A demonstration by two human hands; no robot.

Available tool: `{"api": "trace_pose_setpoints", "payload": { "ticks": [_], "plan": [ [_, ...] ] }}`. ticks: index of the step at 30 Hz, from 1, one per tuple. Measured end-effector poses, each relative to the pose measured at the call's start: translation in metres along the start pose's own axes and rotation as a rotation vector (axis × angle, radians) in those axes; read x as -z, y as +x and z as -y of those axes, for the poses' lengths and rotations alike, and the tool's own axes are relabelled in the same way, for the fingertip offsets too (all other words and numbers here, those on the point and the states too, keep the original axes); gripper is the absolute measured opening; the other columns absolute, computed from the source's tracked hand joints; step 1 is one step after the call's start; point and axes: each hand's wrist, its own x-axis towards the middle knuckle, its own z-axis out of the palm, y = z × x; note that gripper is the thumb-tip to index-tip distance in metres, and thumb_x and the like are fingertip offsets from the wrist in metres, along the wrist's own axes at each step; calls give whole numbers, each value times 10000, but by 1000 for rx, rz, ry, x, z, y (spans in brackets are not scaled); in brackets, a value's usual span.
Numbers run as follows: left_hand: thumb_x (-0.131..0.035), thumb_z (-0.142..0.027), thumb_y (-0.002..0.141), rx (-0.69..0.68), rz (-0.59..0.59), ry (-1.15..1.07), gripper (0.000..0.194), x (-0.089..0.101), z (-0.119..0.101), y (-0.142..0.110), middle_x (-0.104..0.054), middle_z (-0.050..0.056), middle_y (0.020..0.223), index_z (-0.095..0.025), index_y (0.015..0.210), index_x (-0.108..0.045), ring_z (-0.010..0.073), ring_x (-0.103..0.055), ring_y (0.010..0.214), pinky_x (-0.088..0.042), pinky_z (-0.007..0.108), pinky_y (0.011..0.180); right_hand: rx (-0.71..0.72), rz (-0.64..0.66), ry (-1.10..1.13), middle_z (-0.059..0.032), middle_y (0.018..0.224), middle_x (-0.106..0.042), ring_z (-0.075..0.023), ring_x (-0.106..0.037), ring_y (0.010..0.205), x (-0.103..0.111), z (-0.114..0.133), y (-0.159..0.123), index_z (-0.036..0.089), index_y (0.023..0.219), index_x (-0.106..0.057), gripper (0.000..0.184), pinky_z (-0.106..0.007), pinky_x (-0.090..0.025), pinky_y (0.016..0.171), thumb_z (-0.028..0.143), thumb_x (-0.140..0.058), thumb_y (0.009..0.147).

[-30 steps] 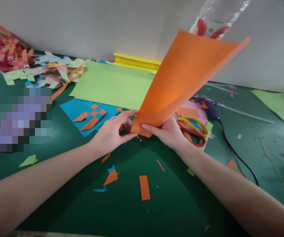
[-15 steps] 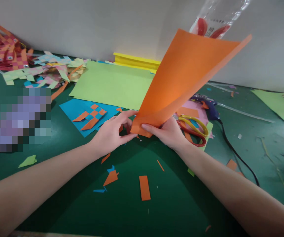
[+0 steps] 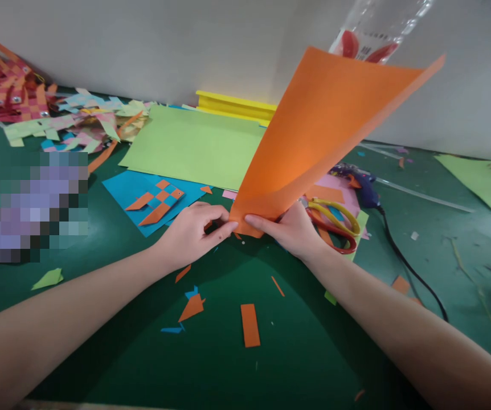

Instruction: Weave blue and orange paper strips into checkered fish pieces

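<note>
A large orange sheet of paper rises slantwise from my hands, its near end bent over into a narrow flap. My left hand pinches the lower left corner of that flap between thumb and fingers. With its thumb pressed on the fold, my right hand grips the sheet; its fingers are hidden behind the paper. Just past my right wrist lie scissors with yellow and red handles. A woven orange and blue paper fish rests on blue paper beyond my left hand.
Green sheets lie behind, before a yellow strip. A glue gun with a black cord is at right, a plastic bottle behind the sheet. Woven paper fish pile up far left. An orange rectangle and scraps lie in front.
My left fingers have closed down onto the corner of the fold. The top of the orange sheet has swung slightly up and right. My right hand keeps its place.
</note>
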Motion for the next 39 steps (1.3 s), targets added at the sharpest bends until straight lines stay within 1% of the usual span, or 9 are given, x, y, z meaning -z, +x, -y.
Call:
{"api": "trace_pose_setpoints", "payload": {
  "ticks": [4, 8, 11, 15, 19, 25, 28, 33, 39],
  "plan": [
    [-518, -292, 931, 8, 8, -1, 283, 0, 0, 1, -593, -10, 613, -162, 695, -605, 114, -498, 557, -352, 241, 540, -24, 14, 58, -85, 1038, -747, -290, -700, 970, 0, -1, 0, 211, 962, -713, 357, -461, -586, 863, 440, -773, 694],
    [-515, -287, 929, 18, 24, -13, 278, 1, -1, 1, -585, -17, 601, -169, 687, -581, 113, -497, 548, -350, 239, 534, -67, 38, 185, -59, 989, -758, -262, -712, 921, -1, -5, 0, 213, 927, -730, 328, -441, -591, 839, 475, -735, 730],
    [-515, -298, 928, 32, 39, -24, 280, 2, -4, 1, -581, -18, 595, -173, 687, -582, 114, -501, 543, -352, 239, 526, -58, 30, 280, -39, 1007, -756, -244, -705, 955, -4, -7, 0, 232, 941, -730, 298, -424, -580, 873, 480, -690, 781],
    [-513, -293, 926, 38, 72, -53, 281, 3, -7, 2, -576, -24, 578, -178, 677, -575, 114, -504, 532, -358, 235, 514, -73, 17, 334, -41, 1080, -739, -248, -685, 1029, -6, -8, 1, 242, 978, -719, 338, -421, -575, 907, 527, -623, 823],
    [-516, -269, 928, 34, 89, -62, 270, 3, -7, 2, -581, -28, 590, -177, 679, -569, 109, -511, 543, -371, 233, 531, -84, 15, 339, -50, 1129, -724, -255, -671, 1064, -5, -8, 1, 242, 1021, -702, 349, -438, -565, 933, 515, -643, 812],
    [-516, -254, 930, 20, 98, -60, 255, 2, -5, 2, -582, -32, 602, -176, 693, -569, 108, -504, 545, -375, 236, 547, -133, 35, 439, -23, 1081, -743, -245, -702, 987, -2, -7, 3, 267, 972, -708, 266, -448, -579, 912, 444, -711, 774],
    [-517, -253, 932, 18, 102, -62, 251, 2, -5, 3, -577, -33, 602, -174, 700, -574, 108, -501, 544, -374, 236, 548, -145, 35, 438, -20, 1057, -749, -247, -707, 974, -2, -6, 3, 270, 963, -712, 260, -458, -580, 912, 445, -714, 771],
    [-519, -264, 935, 19, 106, -60, 258, 2, -5, 3, -578, -30, 602, -176, 699, -572, 111, -500, 546, -373, 237, 545, -159, 7, 399, -44, 1063, -747, -274, -698, 1004, -2, -5, 2, 245, 970, -709, 304, -497, -567, 934, 463, -718, 757],
    [-517, -273, 929, 8, 94, -30, 269, 1, -4, 2, -589, -20, 606, -184, 677, -548, 118, -500, 554, -376, 242, 548, -134, -11, 389, -38, 1107, -734, -274, -679, 1051, -2, -5, 2, 258, 999, -714, 317, -493, -556, 960, 464, -717, 758]
  ]
}}
